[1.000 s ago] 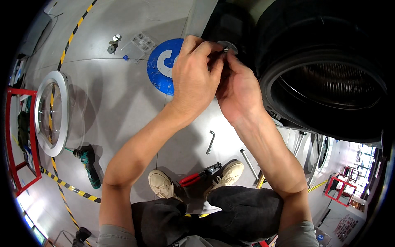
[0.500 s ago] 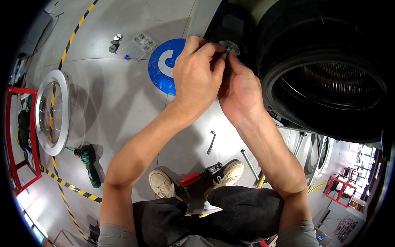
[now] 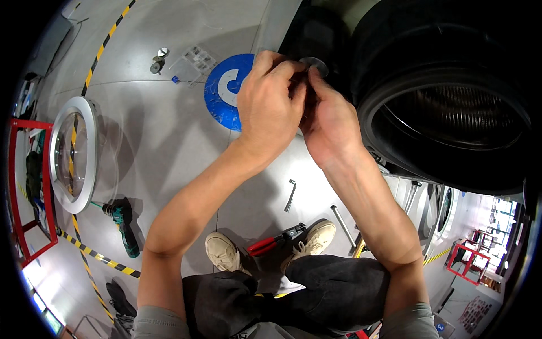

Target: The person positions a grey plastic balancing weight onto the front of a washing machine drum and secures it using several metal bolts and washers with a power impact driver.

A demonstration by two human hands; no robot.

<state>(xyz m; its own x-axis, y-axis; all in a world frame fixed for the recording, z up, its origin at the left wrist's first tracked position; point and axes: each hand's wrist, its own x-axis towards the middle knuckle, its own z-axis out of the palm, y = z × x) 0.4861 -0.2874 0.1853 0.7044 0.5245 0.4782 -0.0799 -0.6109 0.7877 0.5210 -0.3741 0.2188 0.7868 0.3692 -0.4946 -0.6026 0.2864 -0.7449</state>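
My left hand [image 3: 271, 104] and my right hand [image 3: 330, 121] are pressed together at the front of a large dark drum machine [image 3: 451, 113]. Their fingertips pinch a small round grey part [image 3: 315, 65] at the machine's left edge, beside the black rubber ring of its opening. Most of the part is hidden by my fingers. Whether it is loose or fixed to the machine cannot be told.
On the grey floor lie a round glass door with a white rim [image 3: 73, 152], a green power drill [image 3: 125, 226], red-handled pliers [image 3: 271, 242], a bent hex key [image 3: 290, 195], a metal rod [image 3: 341, 223], a blue round floor mark [image 3: 226, 90] and small parts [image 3: 158, 59]. A red rack [image 3: 25, 186] stands at the left.
Both hands have shifted slightly up and right against the machine, still pinching the small round part. Nothing else moved.
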